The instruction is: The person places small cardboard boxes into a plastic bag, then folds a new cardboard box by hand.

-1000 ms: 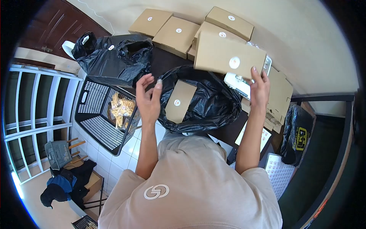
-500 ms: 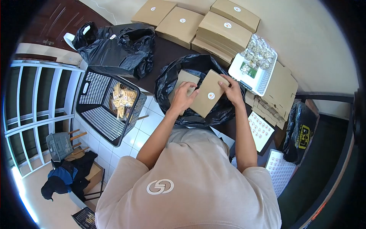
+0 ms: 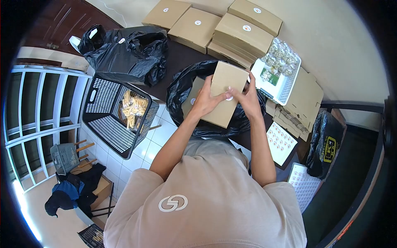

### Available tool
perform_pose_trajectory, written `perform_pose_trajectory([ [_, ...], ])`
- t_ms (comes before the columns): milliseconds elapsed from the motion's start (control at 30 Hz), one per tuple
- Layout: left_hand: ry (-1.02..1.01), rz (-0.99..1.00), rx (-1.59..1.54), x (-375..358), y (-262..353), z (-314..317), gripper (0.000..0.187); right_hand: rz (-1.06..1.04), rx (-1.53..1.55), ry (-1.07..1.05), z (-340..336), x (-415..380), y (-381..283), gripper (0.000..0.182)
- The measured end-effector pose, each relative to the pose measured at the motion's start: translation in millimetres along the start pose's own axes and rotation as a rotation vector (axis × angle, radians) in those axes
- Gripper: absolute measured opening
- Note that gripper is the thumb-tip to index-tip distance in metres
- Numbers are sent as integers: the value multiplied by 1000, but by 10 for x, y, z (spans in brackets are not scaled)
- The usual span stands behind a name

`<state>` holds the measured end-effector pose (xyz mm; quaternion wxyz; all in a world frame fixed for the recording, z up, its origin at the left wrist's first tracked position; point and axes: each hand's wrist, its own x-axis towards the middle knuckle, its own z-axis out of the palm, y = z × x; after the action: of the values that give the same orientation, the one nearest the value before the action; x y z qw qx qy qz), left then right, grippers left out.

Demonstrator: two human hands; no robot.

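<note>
Left hand [image 3: 203, 101]: fingers spread flat on the near face of the cardboard box [image 3: 223, 94], gripping its left side.
Right hand [image 3: 248, 99]: clasps the right edge, fingertips apparently pinching at a small round sticker, partly hidden.
Box position: held between both hands, equally near each, above the open black bag [image 3: 182, 89].
Long axis: runs away from the person, tilted.
Box look: plain brown, flat, closed.
Inside bag: another box [image 3: 192, 94].

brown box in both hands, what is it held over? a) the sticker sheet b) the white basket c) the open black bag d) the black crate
c: the left hand and right hand hold the brown box over the open black bag, where another box already lies.
</note>
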<state>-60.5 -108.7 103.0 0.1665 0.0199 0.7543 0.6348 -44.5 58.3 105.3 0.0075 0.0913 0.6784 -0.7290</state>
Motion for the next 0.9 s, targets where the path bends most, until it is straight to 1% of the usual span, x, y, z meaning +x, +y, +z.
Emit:
perform_pose_trajectory([
  [67,-51,74,25,-51,48,6,80,38,41,1,-37,-36,38,84],
  [100,-50,73,24,-68,42,20,80,76,85,3,-45,-44,28,83],
  [133,-61,83,5,-91,30,33,80,75,50,4,-56,-52,0,78],
  [300,-123,101,-57,-92,-10,27,77,80,74,-9,-64,-77,-31,73],
  [333,-165,99,-113,-81,-60,20,75,86,74,-11,-53,-75,-27,72],
  [367,-205,96,-169,-82,-112,7,73,88,75,-16,-52,-80,-17,72],
  [467,-210,125,-127,-129,-241,16,70,133,115,-21,-73,-146,82,74],
  [533,-223,95,-115,-151,-445,3,69,161,237,-101,-108,-231,227,77],
  [567,-250,67,-106,-167,-546,-7,67,167,240,-114,-125,-269,288,77],
  [600,-225,98,-118,-259,-534,1,60,216,208,-108,-149,-297,343,78],
  [633,-215,94,-117,-310,-557,-47,60,263,174,-101,-177,-305,390,80],
  [667,-217,-17,-72,-368,-592,-129,56,326,201,-64,-208,-309,435,80],
  [700,-225,-128,-27,-429,-619,-216,53,331,202,-65,-198,-315,465,80],
  [733,-114,-72,229,-489,-595,-325,50,411,221,-25,-195,-315,490,81],
  [767,-119,-75,228,-552,-651,-398,50,491,239,16,-197,-314,521,81],
  [833,117,28,875,-664,-787,-467,55,531,177,10,-174,-304,634,83],
  [867,116,24,875,-705,-854,-455,55,550,150,18,-152,-303,690,83],
  [900,109,38,957,-733,-874,-446,55,568,124,24,-109,-289,701,83],
])
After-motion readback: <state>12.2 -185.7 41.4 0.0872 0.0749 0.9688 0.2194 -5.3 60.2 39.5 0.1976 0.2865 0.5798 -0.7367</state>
